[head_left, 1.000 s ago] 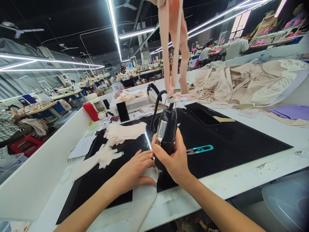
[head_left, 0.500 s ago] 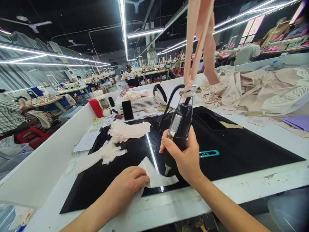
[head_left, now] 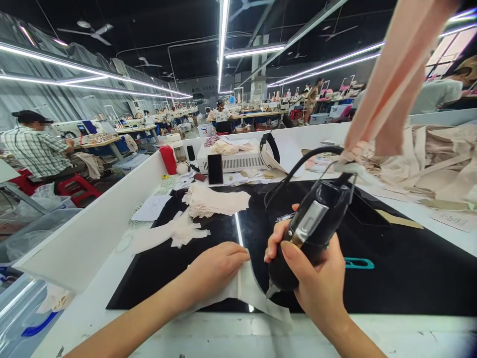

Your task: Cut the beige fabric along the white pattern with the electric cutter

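My right hand (head_left: 316,278) grips a black hand-held cutting tool (head_left: 313,228), which hangs by its cord from pink fabric strips (head_left: 387,84) overhead. Its tip points down at a pale fabric piece (head_left: 257,296) lying on the black glass work surface (head_left: 410,268). My left hand (head_left: 214,268) lies flat on the left part of that fabric piece, fingers pressing it down.
A stack of cut pale pieces (head_left: 214,201) and loose scraps (head_left: 179,233) lie further back left. Teal thread snips (head_left: 359,263) rest right of my right hand. A phone (head_left: 215,169) leans on a white box; a fabric pile (head_left: 439,159) fills the right. A person in a checked shirt (head_left: 35,146) sits left.
The view has swung left and down. My right hand and the tool have shifted right along the fabric piece's edge, and the tool now tilts more. My left hand stays on the fabric.
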Demonstrator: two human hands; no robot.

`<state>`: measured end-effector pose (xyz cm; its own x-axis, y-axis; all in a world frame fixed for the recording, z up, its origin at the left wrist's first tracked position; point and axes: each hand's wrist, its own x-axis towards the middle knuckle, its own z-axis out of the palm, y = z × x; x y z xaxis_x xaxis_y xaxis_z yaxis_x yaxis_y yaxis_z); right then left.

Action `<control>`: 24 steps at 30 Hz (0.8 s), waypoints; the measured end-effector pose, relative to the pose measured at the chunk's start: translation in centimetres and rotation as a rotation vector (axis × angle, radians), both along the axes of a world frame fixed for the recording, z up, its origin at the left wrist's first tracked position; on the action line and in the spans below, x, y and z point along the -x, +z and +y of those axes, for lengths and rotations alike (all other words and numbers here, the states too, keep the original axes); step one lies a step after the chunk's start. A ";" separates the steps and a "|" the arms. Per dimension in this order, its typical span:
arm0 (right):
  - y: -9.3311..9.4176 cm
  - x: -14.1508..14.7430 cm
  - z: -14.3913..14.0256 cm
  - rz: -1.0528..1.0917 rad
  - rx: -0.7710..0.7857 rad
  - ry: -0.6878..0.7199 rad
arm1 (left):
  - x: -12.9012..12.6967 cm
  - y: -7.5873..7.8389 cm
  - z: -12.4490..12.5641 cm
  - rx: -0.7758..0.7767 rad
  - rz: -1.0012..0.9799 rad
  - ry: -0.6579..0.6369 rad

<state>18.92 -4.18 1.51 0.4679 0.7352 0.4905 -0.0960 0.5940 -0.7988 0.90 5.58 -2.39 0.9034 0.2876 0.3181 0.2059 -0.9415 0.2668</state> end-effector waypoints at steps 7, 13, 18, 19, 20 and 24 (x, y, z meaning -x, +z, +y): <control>-1.2 -0.2 -1.1 -0.040 -0.027 0.030 | -1.2 -0.8 1.1 0.002 0.033 -0.029; -1.0 -1.4 -1.2 -0.045 -0.008 -0.004 | -0.2 -1.3 0.9 0.018 0.023 -0.047; -0.3 -1.8 -1.5 -0.012 0.010 -0.041 | 0.3 -1.4 0.8 0.011 0.001 -0.040; -0.2 -1.8 -1.6 -0.008 0.013 -0.049 | 0.4 -1.5 0.7 0.003 -0.010 -0.039; -0.1 -1.9 -1.6 -0.006 0.013 -0.055 | 0.4 -1.6 0.7 -0.006 -0.022 -0.042; 0.2 -2.0 -1.6 0.002 0.014 -0.092 | 0.4 -2.0 0.6 -0.032 -0.058 -0.046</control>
<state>20.88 -5.75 1.67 0.5350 0.6956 0.4795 -0.0430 0.5892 -0.8068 0.49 6.14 -4.35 0.8951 0.2349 0.3791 0.1470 -0.9579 0.2464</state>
